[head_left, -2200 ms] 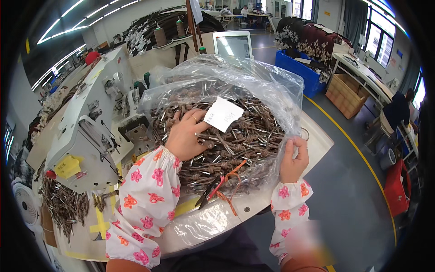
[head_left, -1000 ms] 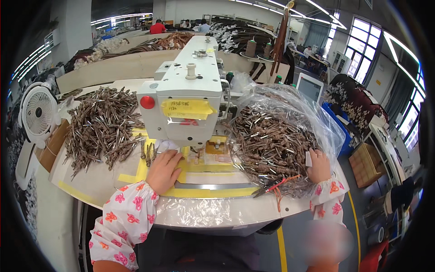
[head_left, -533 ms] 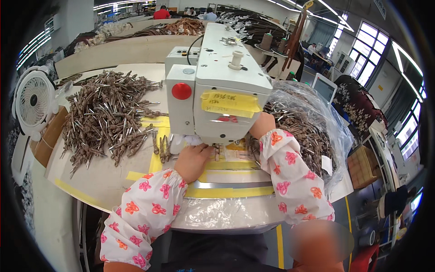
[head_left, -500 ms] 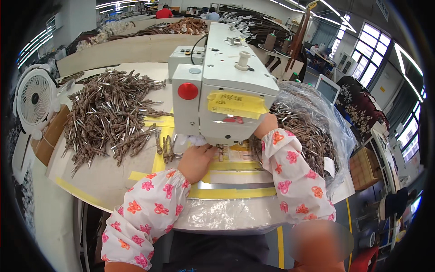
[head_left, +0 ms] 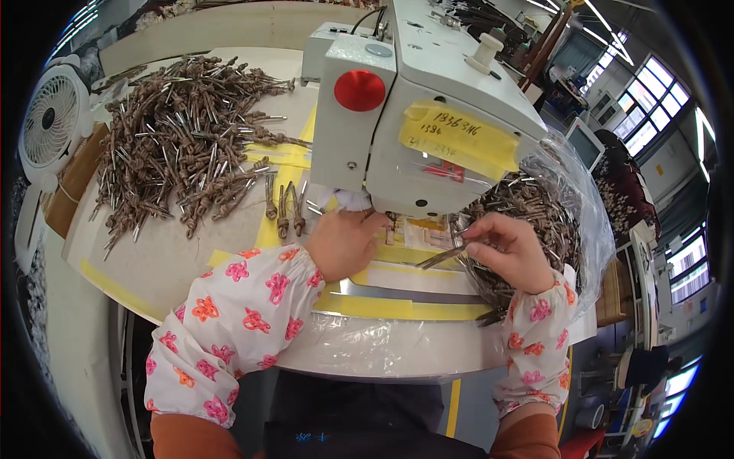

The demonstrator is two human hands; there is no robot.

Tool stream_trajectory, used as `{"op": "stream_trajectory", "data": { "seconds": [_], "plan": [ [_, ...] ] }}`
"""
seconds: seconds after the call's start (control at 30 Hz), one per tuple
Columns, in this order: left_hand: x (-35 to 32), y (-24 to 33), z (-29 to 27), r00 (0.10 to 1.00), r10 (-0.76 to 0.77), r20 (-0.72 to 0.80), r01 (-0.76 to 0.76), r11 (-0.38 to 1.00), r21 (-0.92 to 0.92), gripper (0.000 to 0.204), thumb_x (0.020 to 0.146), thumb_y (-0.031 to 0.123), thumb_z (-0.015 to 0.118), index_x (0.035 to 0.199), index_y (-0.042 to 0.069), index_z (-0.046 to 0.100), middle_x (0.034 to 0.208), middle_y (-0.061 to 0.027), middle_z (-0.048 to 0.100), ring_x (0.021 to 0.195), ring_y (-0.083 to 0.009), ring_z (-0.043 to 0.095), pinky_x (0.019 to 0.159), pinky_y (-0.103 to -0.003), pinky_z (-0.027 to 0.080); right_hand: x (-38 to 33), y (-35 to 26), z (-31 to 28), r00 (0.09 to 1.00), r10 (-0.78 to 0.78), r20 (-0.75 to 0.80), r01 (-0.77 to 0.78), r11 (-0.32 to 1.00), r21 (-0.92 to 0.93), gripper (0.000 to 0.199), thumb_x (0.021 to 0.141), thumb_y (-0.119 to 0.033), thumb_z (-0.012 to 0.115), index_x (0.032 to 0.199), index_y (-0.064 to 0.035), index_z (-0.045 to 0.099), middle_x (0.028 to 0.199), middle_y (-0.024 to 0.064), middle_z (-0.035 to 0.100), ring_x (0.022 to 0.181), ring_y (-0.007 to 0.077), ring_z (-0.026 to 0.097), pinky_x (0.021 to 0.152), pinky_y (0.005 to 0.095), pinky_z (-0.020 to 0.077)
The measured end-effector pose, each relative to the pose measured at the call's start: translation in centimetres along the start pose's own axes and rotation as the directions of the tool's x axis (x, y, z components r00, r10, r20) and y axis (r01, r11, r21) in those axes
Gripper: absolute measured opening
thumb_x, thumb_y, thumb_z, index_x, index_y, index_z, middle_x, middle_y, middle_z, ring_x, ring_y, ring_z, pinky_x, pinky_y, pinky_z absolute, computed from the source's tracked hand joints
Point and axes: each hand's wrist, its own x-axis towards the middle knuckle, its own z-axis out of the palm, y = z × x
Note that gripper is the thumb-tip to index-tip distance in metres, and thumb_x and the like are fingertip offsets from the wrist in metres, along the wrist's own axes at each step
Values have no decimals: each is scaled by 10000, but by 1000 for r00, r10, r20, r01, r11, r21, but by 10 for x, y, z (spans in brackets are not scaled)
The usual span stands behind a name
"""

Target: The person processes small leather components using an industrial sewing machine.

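A white sewing machine [head_left: 459, 84] stands before me, its head over the work plate. Under the head's left edge, my left hand [head_left: 344, 243] is closed with its fingertips together. What they hold is hidden; metal tips poke out beside the hand. My right hand [head_left: 508, 249], right of the head, pinches a thin brown cord [head_left: 442, 258] whose end points left over the plate. Left of the left hand lie a few knotted brown cords [head_left: 284, 213] with metal tips. The right hand is beside another heap of such cords [head_left: 527, 203].
A large heap of knotted cords [head_left: 180, 141] covers the left of the table, next to a white fan [head_left: 53, 115]. Clear plastic film [head_left: 592, 206] wraps round the right heap. Yellow tape [head_left: 397, 307] edges the work plate. A red button [head_left: 359, 90] sits on the machine.
My right hand has come out from behind the machine head toward me, now with a cord in its fingers. My left hand stays under the head. The view has tilted down closer.
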Motion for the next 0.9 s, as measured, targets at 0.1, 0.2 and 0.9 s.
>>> {"op": "stream_trajectory", "data": {
  "seconds": [0.1, 0.2, 0.9],
  "plan": [
    [4, 3, 2, 999, 51, 1, -50, 995, -86, 292, 672, 15, 534, 948, 82, 602, 812, -98, 623, 675, -285, 607, 592, -385, 497, 3, 27, 38, 996, -4, 84, -10, 986, 169, 173, 798, -50, 659, 949, 25, 621, 773, 30, 631, 665, 56, 543, 612, 205, 457],
    [4, 6, 3, 998, 55, 30, -50, 990, -134, 261, 671, 12, 541, 913, 82, 609, 890, -102, 633, 756, -289, 618, 656, -401, 504, 16, 52, 64, 983, 172, 70, -185, 942, 280, 193, 787, -60, 674, 949, 29, 619, 778, 30, 636, 665, 54, 545, 606, 207, 459],
    [8, -4, 6, 994, 15, 108, -12, 999, -32, 235, 762, 30, 607, 976, 111, 660, 914, -93, 651, 847, -274, 620, 715, -337, 504, 24, 64, 96, 944, -51, -325, 11, 992, -125, 133, 708, -13, 658, 834, 17, 629, 787, 162, 607, 686, 316, 592, 627, 369, 474]
  ]
}}
